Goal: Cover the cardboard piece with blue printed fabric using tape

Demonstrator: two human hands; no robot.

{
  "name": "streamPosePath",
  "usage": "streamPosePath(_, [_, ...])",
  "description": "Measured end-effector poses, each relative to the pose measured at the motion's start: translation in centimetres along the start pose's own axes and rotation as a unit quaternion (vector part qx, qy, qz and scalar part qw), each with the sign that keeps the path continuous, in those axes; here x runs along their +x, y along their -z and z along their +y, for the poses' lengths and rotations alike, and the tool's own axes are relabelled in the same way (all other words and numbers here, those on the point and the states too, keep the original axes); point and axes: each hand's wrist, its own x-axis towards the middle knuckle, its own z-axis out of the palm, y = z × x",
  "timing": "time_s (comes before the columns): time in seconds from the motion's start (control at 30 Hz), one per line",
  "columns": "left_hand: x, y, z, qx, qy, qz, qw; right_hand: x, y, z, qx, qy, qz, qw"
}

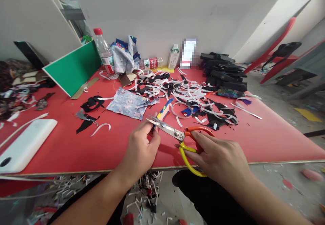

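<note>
My left hand point(142, 145) pinches a narrow folded piece of blue patterned fabric point(165, 109) with a pale inner side, its free end pointing up and away over the table. In my right hand point(223, 154) is a pair of scissors point(175, 132), one handle loop orange-red and the other yellow. The blades point left, slightly parted, and their tips reach the fabric beside my left fingers. Whether they touch the cloth is hard to tell. Just beyond lies a light blue-grey patterned fabric piece point(128, 103) on the red table point(101, 154).
A tangled heap of white strips and black scraps point(188, 93) covers the table's middle. Folded black pieces point(223, 72) are stacked at back right. Bottles, including a red-capped one point(106, 57), stand near the wall. A green board point(73, 69) leans left; a white power bank point(27, 147) lies front left.
</note>
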Motion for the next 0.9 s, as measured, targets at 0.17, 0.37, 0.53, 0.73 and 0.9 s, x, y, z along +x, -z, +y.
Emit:
streamPosePath(0.17, [0.0,-0.1,0.2,-0.049,0.035,-0.006,0.998,-0.4,-0.5,0.3,0.014,-0.008,-0.009,1.000])
streamPosePath(0.37, [0.0,-0.5,-0.1,-0.294,0.151,-0.027,0.943,0.1,-0.4,0.5,0.073,-0.090,-0.015,0.993])
streamPosePath(0.53, [-0.3,-1.0,-0.1,-0.441,0.190,-0.026,0.877,0.2,-0.7,0.3,0.069,-0.075,-0.039,0.994])
streamPosePath(0.73, [-0.3,-1.1,-0.3,-0.472,0.212,-0.030,0.855,-0.2,-0.8,0.5,0.059,-0.056,-0.036,0.996])
streamPosePath(0.9, [-0.3,-1.0,-0.4,-0.452,0.208,-0.038,0.867,-0.4,-0.5,0.6,0.035,-0.041,-0.034,0.998])
